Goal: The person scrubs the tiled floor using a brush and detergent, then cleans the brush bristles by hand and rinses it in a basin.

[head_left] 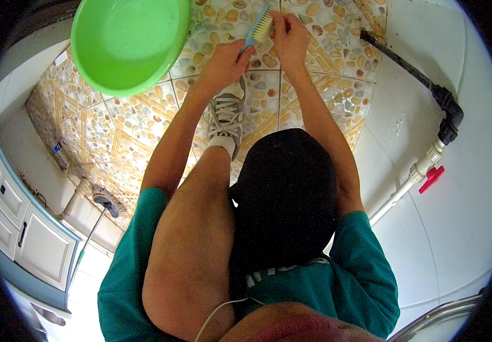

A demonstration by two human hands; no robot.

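My left hand (pixel 226 61) is closed around the handle of a scrub brush (pixel 252 32) with a light blue back and pale bristles. The brush is held tilted above the pebble-patterned tile floor, bristles facing right. Close against the bristle side is my right hand (pixel 291 44), its fingers bent and pressed together; whatever they pinch, if anything, is too small to make out. A green basin (pixel 125 85) stands on the floor to the left of both hands, with what looks like water in it.
My shoe (pixel 225 117) rests just below the left hand. Along the right wall run a black pipe (pixel 400 60) and a white pipe with a red valve handle (pixel 431 179). A broom (pixel 108 202) leans near a white cabinet (pixel 43 245) on the left.
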